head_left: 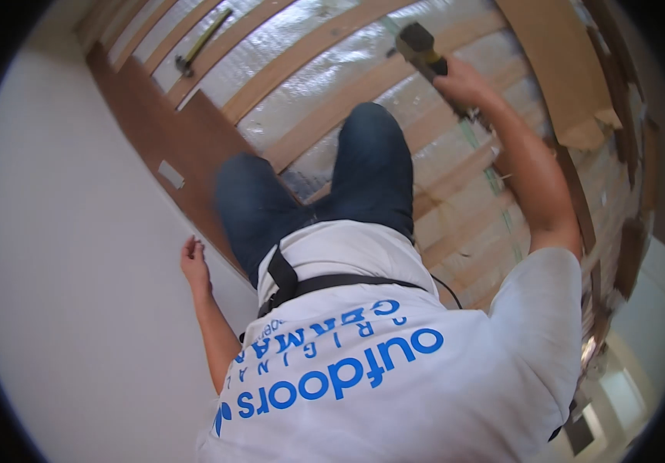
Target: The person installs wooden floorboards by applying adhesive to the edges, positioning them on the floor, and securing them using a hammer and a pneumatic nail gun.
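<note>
My right hand (465, 83) is raised over the floor framing, wrapped round the handle of a short hammer (416, 45). The hammer has a blocky dark head and a yellow-and-black handle. Low beside the white wall, my left hand (195, 262) has its fingers loosely bent and slightly apart, and no object shows in it. Brown floorboards (159, 127) lie along the wall, with a pale rectangular piece (170, 174) on them near my left knee. My jeans-clad legs hide part of the boards and framing.
Pale wooden battens (302, 85) run over silver foil sheeting (271, 116). A second hammer (186, 65) with a yellowish handle lies across them at the far left. A cardboard sheet (560, 69) and brown boards (614, 54) lie on the right. The wall (70, 231) stands close on my left.
</note>
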The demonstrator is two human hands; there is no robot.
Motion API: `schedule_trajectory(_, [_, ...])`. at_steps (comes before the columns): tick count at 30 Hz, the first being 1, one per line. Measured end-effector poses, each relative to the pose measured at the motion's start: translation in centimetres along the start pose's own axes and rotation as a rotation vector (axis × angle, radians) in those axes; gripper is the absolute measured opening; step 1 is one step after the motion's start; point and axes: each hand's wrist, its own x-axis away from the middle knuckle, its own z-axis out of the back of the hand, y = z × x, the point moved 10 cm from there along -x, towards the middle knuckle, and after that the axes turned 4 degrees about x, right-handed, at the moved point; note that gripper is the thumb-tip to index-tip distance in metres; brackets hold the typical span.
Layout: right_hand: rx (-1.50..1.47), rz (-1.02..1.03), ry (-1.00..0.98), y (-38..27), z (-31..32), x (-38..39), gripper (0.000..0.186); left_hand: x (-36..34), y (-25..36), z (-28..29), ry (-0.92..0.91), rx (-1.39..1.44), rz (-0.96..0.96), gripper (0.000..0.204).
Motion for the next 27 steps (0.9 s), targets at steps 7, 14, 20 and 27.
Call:
schedule_trajectory(7, [-0.152,-0.139,-0.147,2.0,-16.1,-7.3,0.053,1.2,3.4,-2.3,-0.067,0.001,-0.024,0.035])
schedule_trajectory(14, [-0.113,-0.4,-0.339,4.3,-19.1,-11.7,0.04,-10.6,11.4,-7.8,-0.164,-0.152,-0.145,0.03])
schedule_trajectory(20, [0.175,-0.231,-0.205,1.2,-19.4,-12.9,0.039,-26.5,17.6,-25.9,-0.411,-0.609,-0.753,0.019])
schedule_trajectory(27, [0.194,-0.518,-0.356,-0.3,-19.5,-13.4,0.047,-30.0,14.8,-37.1,-0.492,-0.574,-1.088,0.007])
